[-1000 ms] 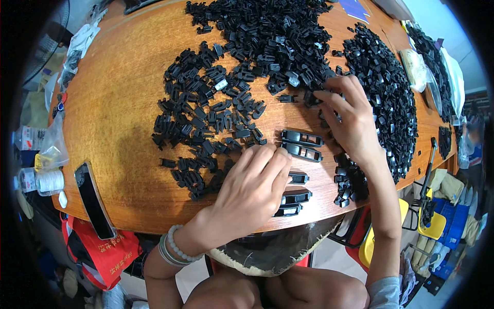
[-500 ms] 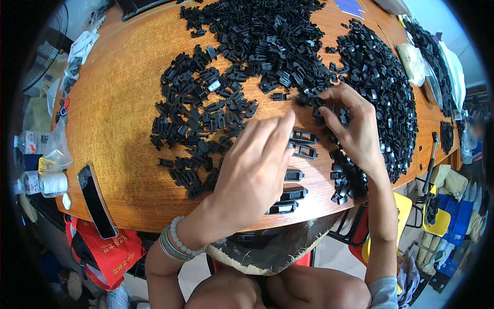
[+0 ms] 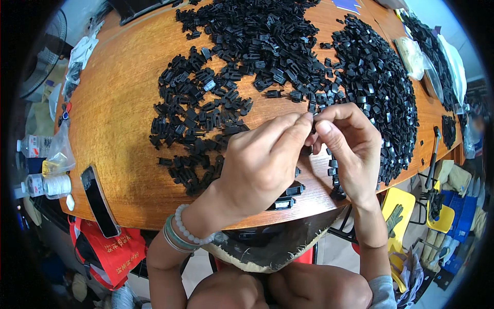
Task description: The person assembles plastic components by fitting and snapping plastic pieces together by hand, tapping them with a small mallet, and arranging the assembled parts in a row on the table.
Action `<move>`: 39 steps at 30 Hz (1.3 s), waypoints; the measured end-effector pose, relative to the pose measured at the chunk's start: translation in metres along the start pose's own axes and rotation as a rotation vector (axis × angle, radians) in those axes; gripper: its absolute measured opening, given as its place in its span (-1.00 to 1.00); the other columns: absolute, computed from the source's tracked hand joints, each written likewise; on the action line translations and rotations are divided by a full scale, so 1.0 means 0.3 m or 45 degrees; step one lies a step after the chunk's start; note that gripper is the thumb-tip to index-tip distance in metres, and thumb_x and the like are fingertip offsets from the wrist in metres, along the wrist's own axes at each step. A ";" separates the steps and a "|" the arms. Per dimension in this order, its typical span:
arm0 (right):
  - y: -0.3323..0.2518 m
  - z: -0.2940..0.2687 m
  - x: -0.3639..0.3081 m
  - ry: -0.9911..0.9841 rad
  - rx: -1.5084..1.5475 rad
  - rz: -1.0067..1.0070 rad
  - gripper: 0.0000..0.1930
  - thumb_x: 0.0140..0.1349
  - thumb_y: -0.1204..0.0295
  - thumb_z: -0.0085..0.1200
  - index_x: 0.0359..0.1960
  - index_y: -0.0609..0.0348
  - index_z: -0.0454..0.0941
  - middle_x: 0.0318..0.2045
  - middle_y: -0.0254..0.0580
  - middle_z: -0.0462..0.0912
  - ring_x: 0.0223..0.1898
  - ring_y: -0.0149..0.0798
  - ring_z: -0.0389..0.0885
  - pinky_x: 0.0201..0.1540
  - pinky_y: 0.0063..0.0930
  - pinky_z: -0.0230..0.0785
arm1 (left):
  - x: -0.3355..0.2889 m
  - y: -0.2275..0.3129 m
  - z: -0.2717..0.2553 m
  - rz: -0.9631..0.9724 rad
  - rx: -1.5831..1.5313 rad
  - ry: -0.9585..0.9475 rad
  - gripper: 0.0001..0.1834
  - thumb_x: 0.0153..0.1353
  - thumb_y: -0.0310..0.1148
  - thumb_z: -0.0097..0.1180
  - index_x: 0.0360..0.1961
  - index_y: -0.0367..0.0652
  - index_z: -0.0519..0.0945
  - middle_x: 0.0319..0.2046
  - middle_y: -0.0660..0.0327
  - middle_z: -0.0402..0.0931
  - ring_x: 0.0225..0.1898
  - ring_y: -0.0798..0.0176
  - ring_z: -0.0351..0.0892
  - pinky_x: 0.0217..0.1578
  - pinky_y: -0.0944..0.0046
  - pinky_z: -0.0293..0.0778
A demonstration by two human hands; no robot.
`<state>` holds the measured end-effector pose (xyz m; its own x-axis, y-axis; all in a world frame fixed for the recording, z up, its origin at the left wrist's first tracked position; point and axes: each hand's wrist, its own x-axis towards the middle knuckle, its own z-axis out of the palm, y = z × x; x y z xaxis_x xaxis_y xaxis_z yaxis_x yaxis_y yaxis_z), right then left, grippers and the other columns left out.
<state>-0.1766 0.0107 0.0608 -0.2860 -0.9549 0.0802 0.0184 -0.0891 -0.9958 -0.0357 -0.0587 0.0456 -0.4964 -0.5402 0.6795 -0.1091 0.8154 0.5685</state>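
Observation:
Both hands meet above the near edge of a round wooden table (image 3: 123,118). My left hand (image 3: 262,165) and my right hand (image 3: 350,149) pinch one small black plastic part (image 3: 312,119) between their fingertips; most of it is hidden by the fingers. Under the hands lie a few joined black clips (image 3: 288,195) in a short row. Behind them spreads a loose pile of black plastic parts (image 3: 206,113), and a denser heap (image 3: 375,82) lies to the right.
A black phone (image 3: 99,201) lies at the table's left edge. Plastic bottles (image 3: 43,185) and a red bag (image 3: 110,247) sit left of and below the table. A yellow stool (image 3: 399,216) stands at the lower right, and clear bags (image 3: 411,54) are at far right.
My left hand rose from the clips near the table edge and met my right hand. The right hand drew back from the pile. Both now pinch a small part together.

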 end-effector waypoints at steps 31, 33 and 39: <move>0.146 -0.061 -0.085 -0.098 -1.406 -0.733 -0.71 -0.18 0.63 0.25 -0.32 0.18 0.58 -0.29 -0.21 0.55 -0.25 -0.15 0.51 -0.27 -0.35 0.26 | -0.164 -0.023 -0.033 0.020 0.235 -0.475 -0.73 0.01 -0.58 0.19 -0.22 -0.48 0.56 -0.12 -0.09 0.53 -0.02 -0.08 0.51 0.04 -0.04 0.43; 0.145 -0.062 -0.083 -0.110 -1.427 -0.744 -0.70 -0.18 0.63 0.25 -0.32 0.19 0.58 -0.29 -0.21 0.55 -0.25 -0.16 0.51 -0.28 -0.35 0.25 | -0.161 -0.022 -0.031 0.011 0.230 -0.478 -0.74 0.01 -0.58 0.19 -0.22 -0.48 0.56 -0.12 -0.10 0.53 -0.02 -0.08 0.51 0.04 -0.04 0.42; 0.113 -0.057 -0.074 -0.156 -1.455 -0.661 -0.69 -0.18 0.61 0.27 -0.29 0.21 0.60 -0.28 -0.21 0.54 -0.28 -0.17 0.49 -0.27 -0.34 0.25 | -0.154 -0.024 -0.037 0.006 0.219 -0.496 -0.75 0.02 -0.58 0.18 -0.24 -0.48 0.56 -0.13 -0.11 0.53 -0.02 -0.08 0.51 0.03 -0.03 0.43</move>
<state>-0.1860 0.0338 0.0244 0.0807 -0.9064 0.4146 -0.9242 -0.2239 -0.3095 -0.0024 -0.0418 0.0152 -0.7819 -0.4442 0.4374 -0.2316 0.8584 0.4577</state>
